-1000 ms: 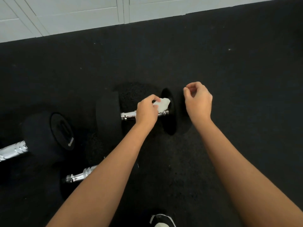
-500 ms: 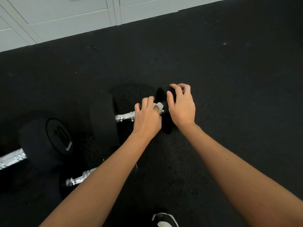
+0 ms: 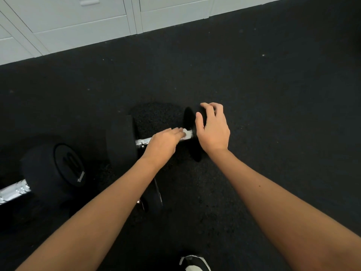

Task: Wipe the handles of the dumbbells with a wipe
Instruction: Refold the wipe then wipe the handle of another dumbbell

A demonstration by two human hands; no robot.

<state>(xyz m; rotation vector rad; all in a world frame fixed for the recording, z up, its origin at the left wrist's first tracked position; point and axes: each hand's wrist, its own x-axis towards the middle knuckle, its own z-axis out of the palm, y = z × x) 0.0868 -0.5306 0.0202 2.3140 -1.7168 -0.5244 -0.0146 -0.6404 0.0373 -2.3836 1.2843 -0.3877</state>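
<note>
Left hand [image 3: 163,142]: closed over the wipe [image 3: 187,134], pressing it on the chrome handle [image 3: 143,142] of the middle dumbbell [image 3: 121,141].
Right hand [image 3: 213,130]: fingers spread on the right head, probably steadying it.
Advice: turn the wipe around the bar, then go along it.
Other dumbbell [image 3: 52,171]: waits at the left.

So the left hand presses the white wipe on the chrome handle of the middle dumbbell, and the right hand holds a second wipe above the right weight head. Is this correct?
Not quite. The head view shows the right hand empty, fingers spread on the right weight head. The left hand does press the white wipe on the chrome handle of the middle dumbbell.
</note>
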